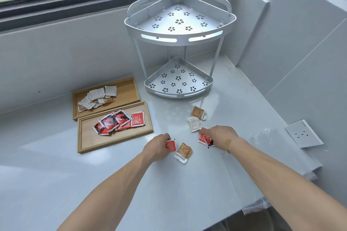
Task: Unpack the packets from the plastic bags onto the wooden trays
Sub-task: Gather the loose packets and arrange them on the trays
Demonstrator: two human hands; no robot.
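Two wooden trays lie at the left of the counter. The far tray (129, 90) holds several white and brown packets (97, 96). The near tray (88, 140) holds several red and black packets (117, 121). My left hand (156, 145) grips a red packet (171, 146) on the counter. Beside it lies a brown packet (183, 153). My right hand (218, 136) rests on red packets (205, 139), its fingers closed over them. Past it lie a white packet (194, 123) and another brown packet (198, 112). A clear plastic bag (262, 135) lies crumpled to the right.
A silver two-tier corner rack (179, 43) stands at the back of the counter below the window. A white socket plate (303, 134) lies at the right near the wall. Another plastic bag (255, 207) hangs over the counter's front right edge.
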